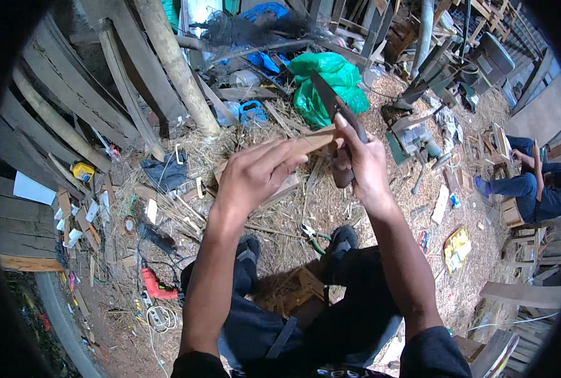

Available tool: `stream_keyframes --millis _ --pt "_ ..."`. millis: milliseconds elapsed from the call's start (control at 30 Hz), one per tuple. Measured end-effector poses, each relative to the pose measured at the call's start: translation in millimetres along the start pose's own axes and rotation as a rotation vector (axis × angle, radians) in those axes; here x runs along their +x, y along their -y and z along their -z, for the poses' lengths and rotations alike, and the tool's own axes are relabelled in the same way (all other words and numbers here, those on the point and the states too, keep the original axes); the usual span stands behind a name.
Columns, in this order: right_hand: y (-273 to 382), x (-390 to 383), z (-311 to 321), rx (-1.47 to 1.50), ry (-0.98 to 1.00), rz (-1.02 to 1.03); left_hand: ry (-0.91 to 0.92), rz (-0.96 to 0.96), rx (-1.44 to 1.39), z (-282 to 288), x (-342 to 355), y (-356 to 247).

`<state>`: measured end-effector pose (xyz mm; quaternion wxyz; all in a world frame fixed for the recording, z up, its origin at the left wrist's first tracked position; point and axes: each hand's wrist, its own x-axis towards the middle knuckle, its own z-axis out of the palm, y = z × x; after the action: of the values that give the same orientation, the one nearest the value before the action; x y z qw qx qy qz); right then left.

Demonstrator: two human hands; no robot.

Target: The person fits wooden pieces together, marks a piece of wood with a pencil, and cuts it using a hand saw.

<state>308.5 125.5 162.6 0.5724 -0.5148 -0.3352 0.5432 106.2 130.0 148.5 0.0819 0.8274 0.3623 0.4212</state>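
My right hand (367, 160) is closed round the brown wooden handle of a handsaw (325, 94), whose dark blade points up and away to the left. Just left of it, my left hand (258, 167) grips a light wooden piece (319, 140), its fingers bent over the wood. The end of that wood comes close to the saw handle; I cannot tell whether they touch. Another wooden board (281, 194) shows partly below my left hand, mostly hidden by it. Both hands are raised in front of my knees.
Pliers (308, 231) with green handles lie between my shoes. A red drill (157, 285) and a dark power tool (156, 237) lie left. Ahead are a green plastic bag (331, 91) and a machine (412, 140). A seated person (532, 183) is at right.
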Motion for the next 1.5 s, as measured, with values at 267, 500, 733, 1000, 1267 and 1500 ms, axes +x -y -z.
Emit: stream_keyframes --millis 267,500,733,1000,1267,1500 --pt "-15 12 11 -0.277 -0.055 0.032 0.08 0.126 0.004 -14 3 21" --pt "-62 6 39 -0.56 -0.252 0.21 0.254 0.089 0.195 -126 -56 128" --pt "-180 -66 41 -0.557 -0.406 0.037 0.335 0.418 0.213 -189 -106 170" --pt "-252 -69 19 -0.327 -0.299 0.006 0.298 0.445 0.146 -179 -119 189" --pt "-282 -76 12 -0.371 -0.217 -0.014 0.088 0.619 0.533 -218 -115 220" --pt "-292 -62 23 -0.288 -0.163 -0.113 0.133 0.634 0.464 -225 -108 213"
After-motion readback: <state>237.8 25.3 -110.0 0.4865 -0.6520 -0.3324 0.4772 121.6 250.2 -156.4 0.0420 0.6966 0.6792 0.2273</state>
